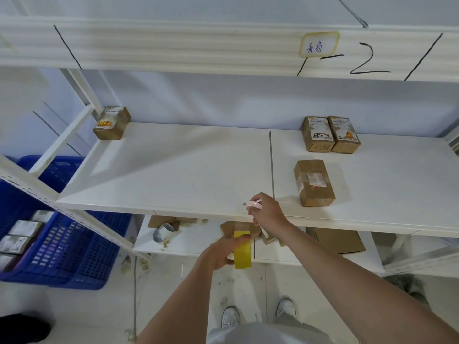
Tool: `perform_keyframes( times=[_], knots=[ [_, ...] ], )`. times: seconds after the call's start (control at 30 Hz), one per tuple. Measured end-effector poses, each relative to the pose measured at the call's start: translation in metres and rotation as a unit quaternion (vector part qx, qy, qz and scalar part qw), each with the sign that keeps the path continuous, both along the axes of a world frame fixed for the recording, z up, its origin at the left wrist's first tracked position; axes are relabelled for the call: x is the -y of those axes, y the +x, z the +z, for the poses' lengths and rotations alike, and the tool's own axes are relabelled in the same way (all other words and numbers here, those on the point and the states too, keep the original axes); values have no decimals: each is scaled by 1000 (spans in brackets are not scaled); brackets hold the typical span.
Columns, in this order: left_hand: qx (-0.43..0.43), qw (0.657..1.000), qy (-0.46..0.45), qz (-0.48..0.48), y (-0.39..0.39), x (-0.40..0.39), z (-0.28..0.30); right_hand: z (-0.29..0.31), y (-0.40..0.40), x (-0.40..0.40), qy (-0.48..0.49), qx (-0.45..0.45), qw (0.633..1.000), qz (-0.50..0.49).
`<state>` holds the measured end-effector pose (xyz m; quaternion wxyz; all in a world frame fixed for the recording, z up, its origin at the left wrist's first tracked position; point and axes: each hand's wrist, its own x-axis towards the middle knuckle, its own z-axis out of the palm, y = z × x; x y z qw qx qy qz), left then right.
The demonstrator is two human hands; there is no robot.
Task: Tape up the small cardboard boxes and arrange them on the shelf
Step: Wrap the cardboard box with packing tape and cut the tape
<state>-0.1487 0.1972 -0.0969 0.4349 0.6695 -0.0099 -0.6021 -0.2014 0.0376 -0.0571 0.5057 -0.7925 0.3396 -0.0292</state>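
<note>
A small cardboard box sits low at centre frame, just under the shelf edge. The left hand grips a yellow tape roll against it. The right hand clasps a pink cutter at the shelf's front edge. Four taped boxes rest on the shelf: one right of centre, two behind it, one upper left. At lower left, a blue crate holds more boxes.
</note>
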Motion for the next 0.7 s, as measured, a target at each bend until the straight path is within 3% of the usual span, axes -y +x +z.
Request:
perform_keyframes(
  times=[0.7],
  knots=[
    [31,987,142,-70,-1,-8,-10,5,-11,10,-28,-2,999,-16]
  ],
)
